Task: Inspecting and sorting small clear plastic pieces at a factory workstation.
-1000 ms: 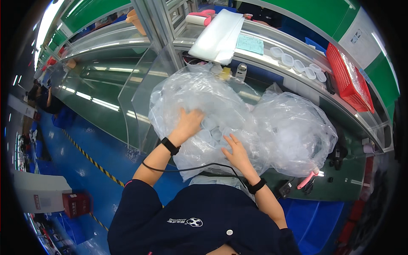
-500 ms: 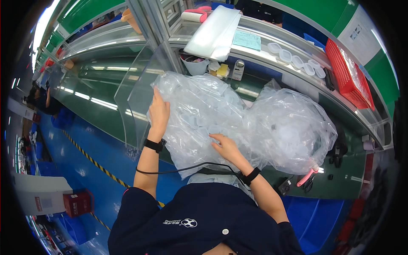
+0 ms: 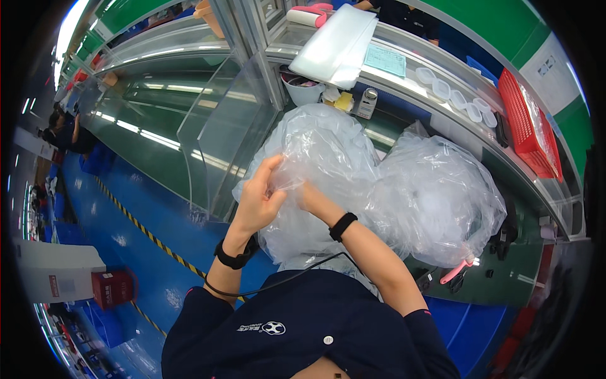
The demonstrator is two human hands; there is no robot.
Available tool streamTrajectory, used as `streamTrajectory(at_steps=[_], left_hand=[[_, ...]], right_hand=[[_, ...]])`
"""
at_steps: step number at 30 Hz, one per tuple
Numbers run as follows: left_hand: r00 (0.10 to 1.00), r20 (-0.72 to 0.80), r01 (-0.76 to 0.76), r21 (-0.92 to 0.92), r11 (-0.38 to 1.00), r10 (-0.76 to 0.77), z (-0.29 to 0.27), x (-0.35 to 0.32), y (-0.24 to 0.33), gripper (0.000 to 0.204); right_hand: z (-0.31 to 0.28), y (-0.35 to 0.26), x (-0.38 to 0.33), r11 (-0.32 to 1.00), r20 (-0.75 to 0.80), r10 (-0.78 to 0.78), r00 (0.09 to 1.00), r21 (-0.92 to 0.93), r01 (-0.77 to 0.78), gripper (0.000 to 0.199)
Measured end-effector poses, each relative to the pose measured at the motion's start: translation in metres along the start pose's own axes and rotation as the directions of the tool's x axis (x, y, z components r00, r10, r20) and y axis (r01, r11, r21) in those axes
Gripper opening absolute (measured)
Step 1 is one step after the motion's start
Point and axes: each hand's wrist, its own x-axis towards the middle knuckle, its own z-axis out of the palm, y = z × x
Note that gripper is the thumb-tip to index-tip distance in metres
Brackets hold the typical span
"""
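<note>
A large clear plastic bag [image 3: 328, 136] bulges in front of me on the green work surface. At its near left side is my left hand [image 3: 257, 201], fingers curled and closed round a fold of the film. My right hand [image 3: 310, 197] reaches in at the middle of the same bag; crumpled film hides its fingers. The bag's contents are blurred by the film. Touching it on the right, a second clear bag [image 3: 435, 196] holds whitish translucent pieces that I cannot make out singly.
Clear upright panels [image 3: 221, 139] stand left of the bag. Behind are a grey bucket [image 3: 304, 93], a small metal-topped bottle [image 3: 367, 103] and a shelf with plastic sheets [image 3: 334, 47], small translucent containers [image 3: 457, 99] and a red basket [image 3: 527, 129]. A pink-handled tool [image 3: 456, 271] lies at the right.
My left hand has moved right and nearer from the bag's far left edge, gathering film. My right hand has moved slightly left and further in, under film. The bag's left side has drawn inward.
</note>
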Motion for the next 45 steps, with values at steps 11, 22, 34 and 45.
streamTrajectory(at_steps=[11, 22, 34, 45], left_hand=[[0.995, -0.094, 0.024, -0.056, 0.998, -0.029, -0.017, 0.014, -0.004, 0.044], [0.908, -0.400, 0.177, 0.640, 0.747, 0.127, -0.022, 0.015, -0.001, 0.055], [0.894, 0.331, -0.443, 0.751, 0.489, 0.302, 0.027, 0.067, -0.085, 0.052], [0.869, 0.356, -0.492, 0.558, 0.668, 0.342, 0.048, 0.046, -0.076, 0.034]], right_hand=[[-0.005, -0.008, 0.021, 0.999, 0.049, 0.029, 0.998, 0.034, -0.031, 0.061], [-0.011, 0.006, -0.088, 0.910, -0.182, 0.274, 0.944, -0.268, -0.316, 0.028], [-0.086, -0.015, -0.079, 0.770, 0.070, 0.588, 0.806, 0.257, -0.584, 0.028], [-0.088, 0.000, -0.088, 0.773, -0.405, 0.599, 0.691, 0.067, -0.631, 0.053]])
